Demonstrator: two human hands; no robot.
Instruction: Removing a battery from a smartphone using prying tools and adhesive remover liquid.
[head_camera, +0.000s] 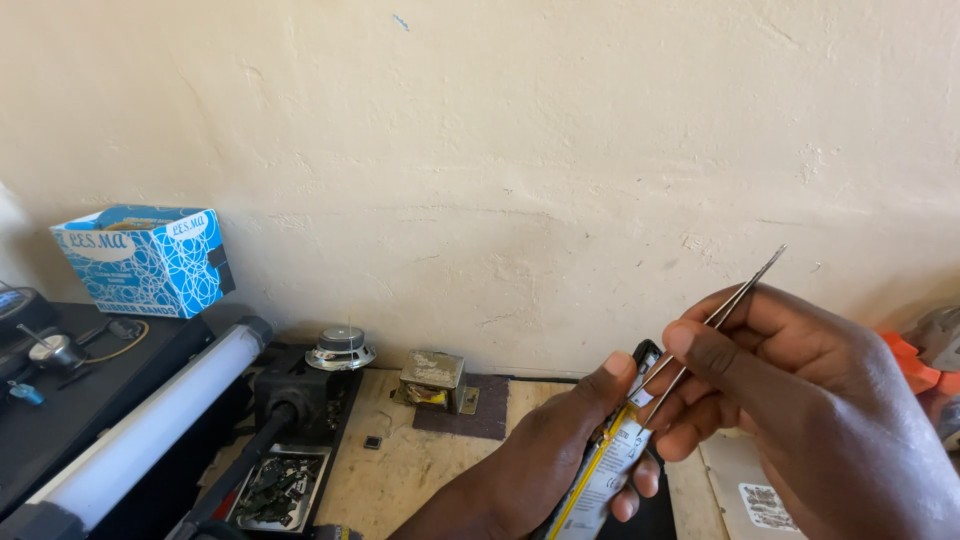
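my left hand (540, 455) is wrapped tight around the thin open phone (612, 455), my right hand (800, 400) pinches skinny metal tweezers (715, 320) whose tips sit by my left fingertips, and the phone looks light, stiff and easy to break, so i'd hold its edges.

Both hands sit low in the right of the picture. The left hand (545, 455) is curled tight, thumb pointing up. The right hand (800, 400) is beside it, its fingers (690, 345) pinched together.
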